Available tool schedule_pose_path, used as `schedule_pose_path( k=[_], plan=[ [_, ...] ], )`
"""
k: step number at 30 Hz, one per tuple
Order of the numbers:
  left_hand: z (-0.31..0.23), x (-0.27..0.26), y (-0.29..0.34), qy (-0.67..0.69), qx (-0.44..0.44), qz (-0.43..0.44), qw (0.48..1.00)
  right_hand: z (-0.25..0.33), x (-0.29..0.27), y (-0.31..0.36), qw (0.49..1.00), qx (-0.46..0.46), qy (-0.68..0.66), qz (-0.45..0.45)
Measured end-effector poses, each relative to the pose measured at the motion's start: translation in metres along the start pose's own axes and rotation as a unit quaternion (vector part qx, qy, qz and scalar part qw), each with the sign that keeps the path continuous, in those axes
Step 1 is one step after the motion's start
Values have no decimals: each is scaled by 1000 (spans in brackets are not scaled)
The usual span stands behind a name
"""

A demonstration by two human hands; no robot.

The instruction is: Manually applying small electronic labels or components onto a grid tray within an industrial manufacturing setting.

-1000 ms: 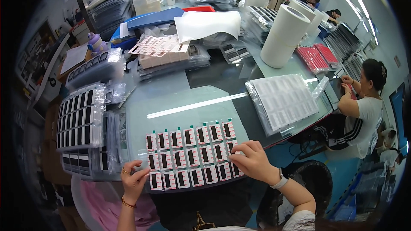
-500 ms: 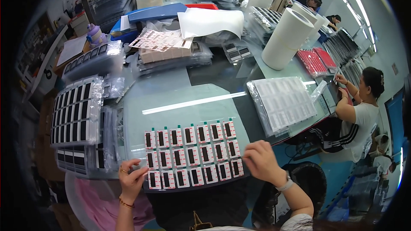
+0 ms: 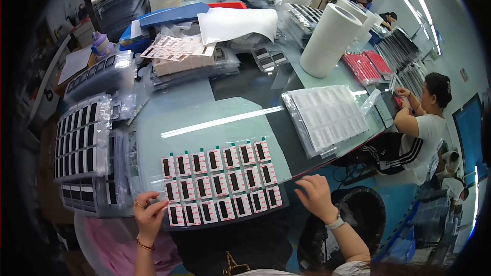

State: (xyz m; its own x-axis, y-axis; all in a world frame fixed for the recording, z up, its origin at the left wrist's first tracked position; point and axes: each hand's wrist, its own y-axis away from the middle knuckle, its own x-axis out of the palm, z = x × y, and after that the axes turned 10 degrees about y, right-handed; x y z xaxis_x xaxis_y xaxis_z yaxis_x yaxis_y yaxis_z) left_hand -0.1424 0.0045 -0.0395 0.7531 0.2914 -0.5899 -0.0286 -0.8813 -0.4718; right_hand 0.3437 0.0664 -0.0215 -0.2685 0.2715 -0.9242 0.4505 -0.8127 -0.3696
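Left pile: flat sheets (image 3: 84, 140) with rows of black rectangles in glossy, creased clear plastic, stacked at the table's left edge.
Bottle: smooth, rounded, purple bottle (image 3: 102, 45) behind that pile.
Cloth: soft pink cloth (image 3: 130, 240), loosely folded, below the table edge.
Left hand: the left hand (image 3: 148, 218) has thumb and forefinger drawn close at the lower left edge of the label grid; whether they pinch it is hard to tell.
Folder: stiff, flat blue folder (image 3: 174, 16) lying slantwise at the back.
Labels: three straight rows of seven thin rectangular labels (image 3: 220, 184), each with a black oblong in a white border flecked with red; small green tabs stand along the top row. They lie on the near part of a smooth, pale green mat (image 3: 204, 117).
Paper: limp white paper (image 3: 238, 25), curling over plastic packs.
Right hand: the right hand (image 3: 318, 199) holds nothing, fingers apart and slightly bent, just beside the grid's lower right corner.
Wrapped stack: squarish whitish sheets (image 3: 327, 117) in shiny clear film.
Roll: thick, matt white cylinder (image 3: 330, 41), upright.
Bin: round bin (image 3: 368, 207) with a wrinkled black liner.
Co-worker: seated person (image 3: 432, 122), hands at something red.
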Motion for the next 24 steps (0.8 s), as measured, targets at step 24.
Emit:
schedule_pose_path(
  k=[24],
  plan=[
    [-144,65,-169,396,-74,19,915,-96,-132,-112,897,215,-265,-280]
  ],
)
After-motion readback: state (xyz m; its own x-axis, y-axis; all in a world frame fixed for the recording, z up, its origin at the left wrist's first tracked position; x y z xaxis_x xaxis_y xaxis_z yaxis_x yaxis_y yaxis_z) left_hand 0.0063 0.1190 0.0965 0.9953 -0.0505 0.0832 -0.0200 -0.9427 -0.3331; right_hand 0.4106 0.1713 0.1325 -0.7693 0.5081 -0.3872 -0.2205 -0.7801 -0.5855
